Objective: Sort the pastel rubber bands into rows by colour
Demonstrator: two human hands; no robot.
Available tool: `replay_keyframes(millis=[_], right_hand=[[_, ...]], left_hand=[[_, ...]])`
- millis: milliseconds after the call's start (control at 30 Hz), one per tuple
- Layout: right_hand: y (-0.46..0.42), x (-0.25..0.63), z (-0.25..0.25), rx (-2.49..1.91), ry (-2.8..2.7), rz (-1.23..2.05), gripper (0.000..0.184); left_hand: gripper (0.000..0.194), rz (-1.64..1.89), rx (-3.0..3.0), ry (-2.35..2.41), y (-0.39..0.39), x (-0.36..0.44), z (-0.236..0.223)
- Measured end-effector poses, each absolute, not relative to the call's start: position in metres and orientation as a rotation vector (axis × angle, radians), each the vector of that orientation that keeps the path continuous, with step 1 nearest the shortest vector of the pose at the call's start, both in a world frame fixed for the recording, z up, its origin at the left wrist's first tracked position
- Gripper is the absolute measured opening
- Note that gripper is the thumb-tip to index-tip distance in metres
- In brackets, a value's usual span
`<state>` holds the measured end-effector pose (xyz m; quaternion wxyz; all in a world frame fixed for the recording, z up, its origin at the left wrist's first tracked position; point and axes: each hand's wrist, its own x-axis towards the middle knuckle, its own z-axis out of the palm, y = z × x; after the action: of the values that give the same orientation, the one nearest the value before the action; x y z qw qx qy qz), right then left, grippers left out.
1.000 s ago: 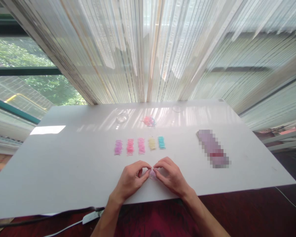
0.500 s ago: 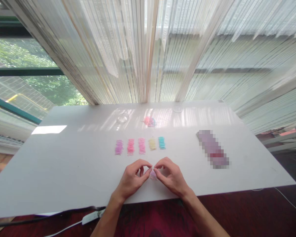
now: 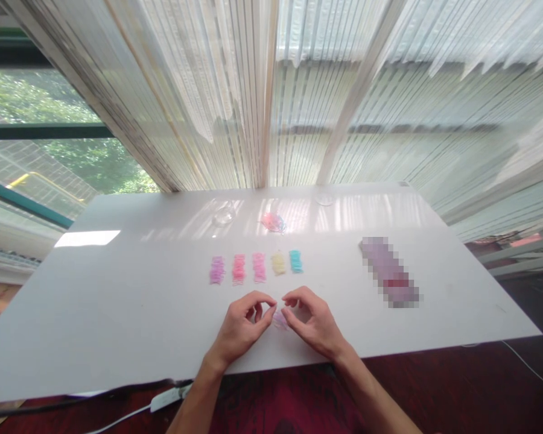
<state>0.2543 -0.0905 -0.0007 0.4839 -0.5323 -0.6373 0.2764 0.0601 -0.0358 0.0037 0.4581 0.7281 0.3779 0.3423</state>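
Note:
My left hand (image 3: 244, 322) is closed in a pinch near the table's front edge; whatever its fingertips hold is too small to make out. Facing it, my right hand (image 3: 312, 319) has its thumb and index finger apart, with nothing visible between them. A small loose heap of pale purple and yellowish bands (image 3: 280, 320) lies on the table between the hands, partly covered by them. Beyond them is a row of small rubber bands sorted by colour: purple (image 3: 216, 270), coral pink (image 3: 238, 269), light pink (image 3: 259, 267), yellow (image 3: 278, 263) and turquoise (image 3: 295, 261).
A mixed pile of pink and blue bands (image 3: 274, 222) lies farther back on the white table (image 3: 117, 301). Clear round dishes or lids (image 3: 224, 215) sit near the back edge. To the right is a pixelated purple object (image 3: 390, 271). A power strip (image 3: 168, 398) is below the front edge.
The fingertips of my right hand have parted, and a slightly wider gap shows between the two hands. My left hand keeps its pinch. The rows of bands stay as they were.

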Motion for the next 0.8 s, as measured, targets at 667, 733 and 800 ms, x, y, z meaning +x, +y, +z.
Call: replay_keyframes(millis=[667,733,800], right_hand=[[-0.0917,0.2530,-0.0071,-1.257,-1.631,0.579,0.007],[-0.0917,0.2528,-0.0071,-1.262,-1.637,0.590,0.007],[-0.0917,0.2525,-0.0067,-1.270,-1.643,0.593,0.008]], left_hand=[[0.012,0.844,1.803,0.947,-0.0362,0.0593,0.0035],[0.011,0.832,1.815,0.938,-0.0362,0.0594,0.0035],[0.010,0.825,1.828,0.925,-0.0361,0.0599,0.0040]])
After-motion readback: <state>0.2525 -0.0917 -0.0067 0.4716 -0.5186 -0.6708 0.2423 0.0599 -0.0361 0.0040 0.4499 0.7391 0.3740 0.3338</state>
